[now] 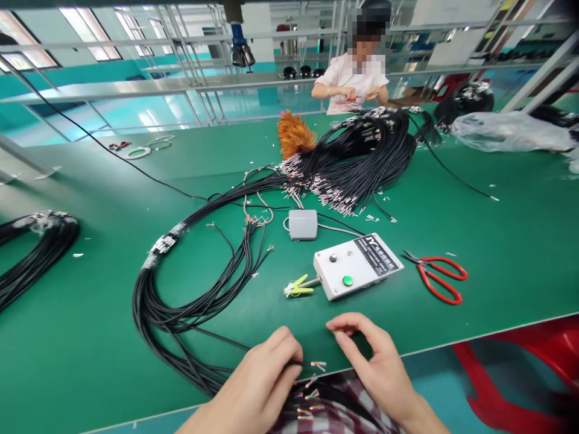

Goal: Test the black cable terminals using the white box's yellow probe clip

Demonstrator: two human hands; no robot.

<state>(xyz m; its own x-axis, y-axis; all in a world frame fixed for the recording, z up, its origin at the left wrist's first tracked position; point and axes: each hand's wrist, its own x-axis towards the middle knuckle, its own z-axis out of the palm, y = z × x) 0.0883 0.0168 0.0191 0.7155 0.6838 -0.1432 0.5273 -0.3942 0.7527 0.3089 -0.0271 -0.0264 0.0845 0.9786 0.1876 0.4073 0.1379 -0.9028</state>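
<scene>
My left hand is closed around a black cable near the table's front edge. The cable's stripped end pokes out past my fingers, showing thin coloured wires. Below it, more stripped cable ends lie over a checked cloth at the table edge. My right hand hovers to the right with fingers bent, thumb and forefinger slightly apart and nothing visible between them. The bundle of black cables curves from the left toward my left hand. Beyond my hands sits a white control box with a yellow-green clip.
Red-handled scissors lie right of the box, a grey block behind it. A large heap of black cables and an orange-brown duster are farther back. Another cable coil lies left. A co-worker sits opposite; a red stool stands right.
</scene>
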